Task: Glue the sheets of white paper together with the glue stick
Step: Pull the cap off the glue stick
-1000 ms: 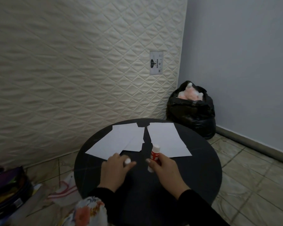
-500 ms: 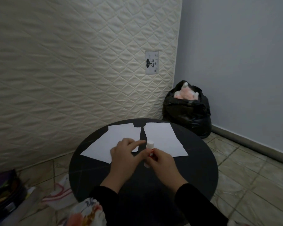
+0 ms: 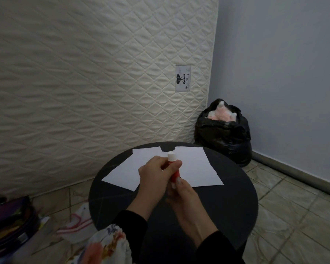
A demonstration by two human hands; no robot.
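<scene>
A red glue stick with a white top is held upright above the round black table. My left hand wraps its upper part just under the white top. My right hand grips its lower end. Two white sheets lie flat at the table's far side: one on the left, partly hidden by my left hand, and one on the right. I cannot tell whether the white top is the cap or bare glue.
A quilted mattress leans against the wall behind the table. A full black bin bag sits in the corner at the right. On the floor at the left lie a dark case and a striped cloth.
My left hand, which held a small white cap apart from the stick, has come over and closed on the stick's upper part. The stick has risen slightly.
</scene>
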